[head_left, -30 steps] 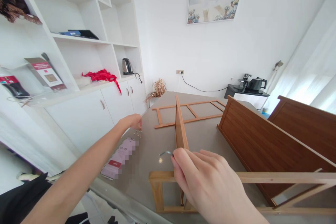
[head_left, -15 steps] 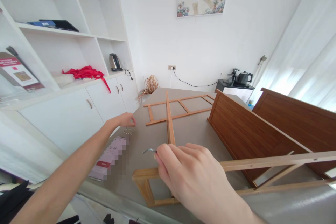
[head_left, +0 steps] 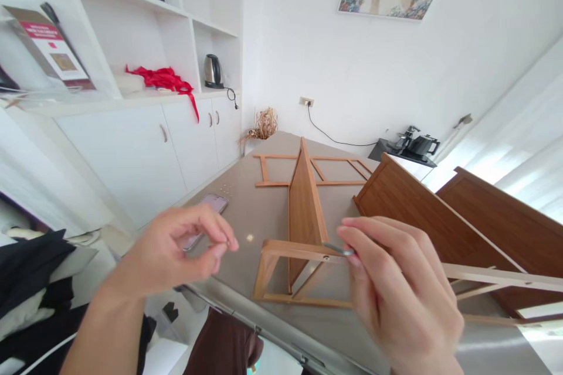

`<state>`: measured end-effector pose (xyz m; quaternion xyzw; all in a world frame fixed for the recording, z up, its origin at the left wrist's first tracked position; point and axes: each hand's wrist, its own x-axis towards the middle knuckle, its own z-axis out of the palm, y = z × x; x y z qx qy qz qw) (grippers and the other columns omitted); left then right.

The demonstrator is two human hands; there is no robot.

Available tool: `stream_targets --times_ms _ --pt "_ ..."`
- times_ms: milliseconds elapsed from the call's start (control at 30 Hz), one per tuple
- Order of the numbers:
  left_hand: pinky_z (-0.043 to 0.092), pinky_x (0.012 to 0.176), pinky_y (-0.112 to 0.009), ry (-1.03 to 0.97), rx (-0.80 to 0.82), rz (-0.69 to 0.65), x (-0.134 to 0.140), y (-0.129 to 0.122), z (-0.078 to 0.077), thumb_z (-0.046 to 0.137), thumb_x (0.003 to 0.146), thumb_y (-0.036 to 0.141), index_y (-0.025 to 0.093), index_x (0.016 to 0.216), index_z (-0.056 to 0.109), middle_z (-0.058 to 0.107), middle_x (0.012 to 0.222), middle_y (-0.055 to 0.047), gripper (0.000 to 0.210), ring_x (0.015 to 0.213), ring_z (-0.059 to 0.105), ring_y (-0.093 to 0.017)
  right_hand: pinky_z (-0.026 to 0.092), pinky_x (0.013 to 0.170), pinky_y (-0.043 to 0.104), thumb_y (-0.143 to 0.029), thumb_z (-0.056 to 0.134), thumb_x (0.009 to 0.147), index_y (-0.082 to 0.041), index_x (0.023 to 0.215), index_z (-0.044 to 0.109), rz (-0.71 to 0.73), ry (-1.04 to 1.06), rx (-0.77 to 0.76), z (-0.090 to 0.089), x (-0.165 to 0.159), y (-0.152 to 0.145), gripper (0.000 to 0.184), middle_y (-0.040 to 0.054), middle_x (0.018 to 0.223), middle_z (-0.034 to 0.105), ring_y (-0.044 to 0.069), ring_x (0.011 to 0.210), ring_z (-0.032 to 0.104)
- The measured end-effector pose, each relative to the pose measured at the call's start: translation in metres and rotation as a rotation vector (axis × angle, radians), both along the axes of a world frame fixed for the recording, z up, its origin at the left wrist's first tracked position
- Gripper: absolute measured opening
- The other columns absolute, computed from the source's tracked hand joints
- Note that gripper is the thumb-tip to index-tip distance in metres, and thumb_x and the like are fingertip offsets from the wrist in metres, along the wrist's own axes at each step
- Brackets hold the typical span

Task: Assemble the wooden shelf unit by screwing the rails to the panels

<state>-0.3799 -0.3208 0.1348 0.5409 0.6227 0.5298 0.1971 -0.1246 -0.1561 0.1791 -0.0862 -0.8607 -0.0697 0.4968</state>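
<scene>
My left hand point(head_left: 178, 246) is raised left of the wooden frame, thumb and finger pinched on what looks like a small screw point(head_left: 228, 243), mostly hidden by the fingertips. A bent hex key point(head_left: 339, 249) sticks out from the closed fingers of my right hand point(head_left: 402, 287). Its tip is close to a screw head point(head_left: 326, 258) in the upper rail of the ladder-like wooden frame point(head_left: 285, 247). A brown wooden panel point(head_left: 303, 199) stands upright on edge against that frame. The right part of the near frame is partly hidden behind my right hand.
Several small metal pieces point(head_left: 226, 188) lie beside a phone point(head_left: 216, 202) on the grey table point(head_left: 246, 211). Another wooden frame point(head_left: 275, 183) lies flat at the back. Two brown panels point(head_left: 417, 211) stand on the right. Dark clothes point(head_left: 33, 281) are below left.
My left hand has come back from the small metal pieces towards me, fingers pinched. My right hand has moved right, still holding the hex key. The view has shifted, showing more of the upright panel.
</scene>
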Motion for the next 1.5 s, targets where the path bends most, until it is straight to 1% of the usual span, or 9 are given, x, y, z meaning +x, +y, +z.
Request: stream_targets --times_ms 200,400,667,867,1067,1133,1233,1333,1500 --pt "0.054 0.064 -0.026 -0.051 -0.274 -0.129 0.084 0.009 -0.068 0.067 0.086 0.038 0.028 0.084 0.073 0.074 0.072 0.001 0.012 0.065 0.067 -0.016 0.055 0.068 0.029 0.002 0.058 0.085 -0.017 0.114 0.066 0.234 -0.103 -0.224 -0.076 0.052 -0.013 0.035 0.0068 0.090 0.072 0.018 0.080 0.066" --pt "0.048 0.055 -0.023 -0.188 -0.410 -0.102 0.144 0.025 -0.120 0.059 0.092 0.049 0.027 0.094 0.075 0.065 0.058 0.002 0.028 0.052 0.061 -0.014 0.059 0.069 0.025 -0.021 0.047 0.101 -0.022 0.106 0.064 0.178 -0.211 -0.721 -0.156 0.070 -0.035 0.018 0.0053 0.087 0.071 0.017 0.077 0.071" --pt "0.038 0.047 -0.023 -0.500 -0.309 -0.105 0.158 0.026 -0.146 0.062 0.090 0.055 0.022 0.094 0.072 0.058 0.060 0.001 0.035 0.047 0.047 -0.010 0.057 0.074 0.022 -0.025 0.055 0.098 -0.023 0.101 0.072 0.208 -0.215 -0.934 -0.165 0.061 -0.037 0.017 0.0032 0.090 0.074 0.016 0.080 0.071" --pt "0.031 0.043 -0.021 -0.569 -0.329 -0.132 0.157 0.027 -0.146 0.062 0.091 0.054 0.019 0.093 0.071 0.049 0.052 0.005 0.036 0.042 0.041 -0.008 0.057 0.074 0.023 -0.024 0.059 0.096 -0.023 0.097 0.073 0.356 -0.184 -0.961 -0.167 0.055 -0.034 0.013 0.0029 0.088 0.074 0.015 0.078 0.071" --pt "0.049 0.060 -0.023 -0.342 -0.458 -0.143 0.124 0.002 -0.116 0.070 0.085 0.048 0.025 0.112 0.063 0.070 0.089 -0.001 0.035 0.062 0.060 -0.012 0.058 0.071 0.022 -0.021 0.056 0.097 -0.023 0.097 0.069 0.348 -0.110 -0.895 -0.179 0.058 -0.017 0.014 0.0034 0.086 0.073 0.016 0.077 0.072" --pt "0.052 0.071 -0.025 -0.189 -0.468 -0.005 0.097 -0.008 -0.105 0.070 0.084 0.047 0.023 0.087 0.063 0.066 0.080 0.001 0.026 0.072 0.062 -0.015 0.059 0.073 0.023 -0.019 0.055 0.097 -0.023 0.098 0.069 0.375 -0.089 -0.852 -0.182 0.058 -0.006 0.015 0.0039 0.088 0.074 0.016 0.080 0.072" --pt "0.051 0.094 -0.035 0.016 -0.443 0.232 0.062 -0.005 -0.095 0.076 0.076 0.047 0.024 0.101 0.063 0.068 0.100 -0.003 0.037 0.097 0.064 -0.024 0.060 0.076 0.024 -0.018 0.055 0.097 -0.023 0.097 0.070 0.439 -0.052 -0.840 -0.187 0.055 0.008 0.016 0.0054 0.093 0.075 0.018 0.085 0.074" --pt "0.046 0.104 -0.042 0.061 -0.593 0.166 0.051 0.015 -0.089 0.084 0.065 0.048 0.024 0.116 0.064 0.066 0.124 -0.009 0.059 0.119 0.058 -0.033 0.060 0.079 0.025 -0.028 0.058 0.097 -0.023 0.095 0.071 0.334 0.065 -1.043 -0.194 0.050 0.018 0.014 0.0064 0.094 0.077 0.019 0.087 0.075" --pt "0.044 0.106 -0.037 0.093 -0.607 0.018 0.065 0.042 -0.093 0.080 0.069 0.043 0.027 0.111 0.068 0.071 0.117 -0.005 0.047 0.117 0.061 -0.030 0.063 0.070 0.029 -0.046 0.060 0.096 -0.019 0.096 0.068 0.226 0.093 -1.407 -0.193 0.036 0.030 0.028 0.0093 0.084 0.076 0.022 0.077 0.075"
